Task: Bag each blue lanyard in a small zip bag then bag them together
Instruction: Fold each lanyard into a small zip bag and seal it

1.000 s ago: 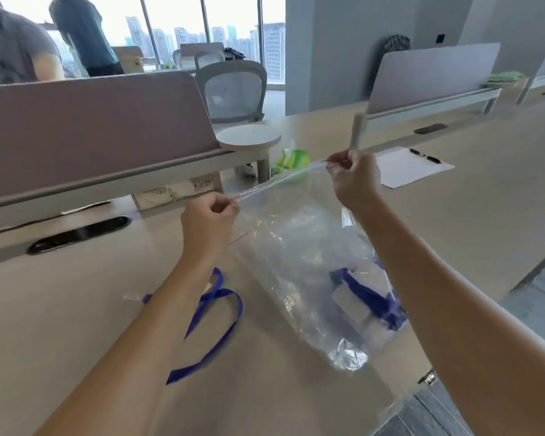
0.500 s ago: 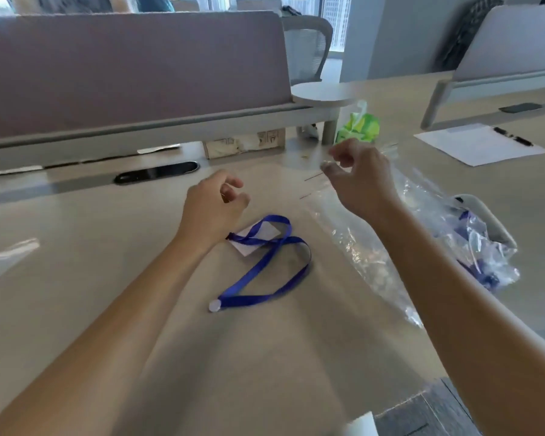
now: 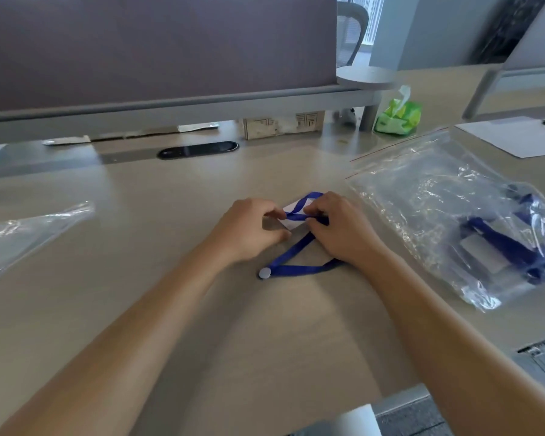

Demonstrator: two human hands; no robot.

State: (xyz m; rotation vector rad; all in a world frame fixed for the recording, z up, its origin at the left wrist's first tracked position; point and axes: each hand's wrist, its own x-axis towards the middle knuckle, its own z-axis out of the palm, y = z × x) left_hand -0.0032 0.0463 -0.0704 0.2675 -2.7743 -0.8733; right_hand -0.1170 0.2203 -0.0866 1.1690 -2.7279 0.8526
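A loose blue lanyard [image 3: 296, 269] with a white card lies on the desk in the middle. My left hand [image 3: 249, 229] and my right hand [image 3: 337, 231] both pinch its far end, where the ribbon crosses the white card [image 3: 291, 212]. Its round grey clip [image 3: 264, 273] points toward me. To the right lies a large clear zip bag [image 3: 422, 196] with bagged blue lanyards [image 3: 510, 247] bunched at its near end. A small clear zip bag [image 3: 22, 231] lies flat at the left edge.
A grey desk divider [image 3: 158, 48] stands at the back above a black cable slot [image 3: 198, 150]. A green tissue pack [image 3: 397, 114] sits behind the large bag. White paper [image 3: 513, 136] with a pen lies at the far right. The desk edge runs near me.
Both hands let go of the large bag's top, and it now lies on the desk at the right. They moved to the loose lanyard and pinch it. My view tilted down.
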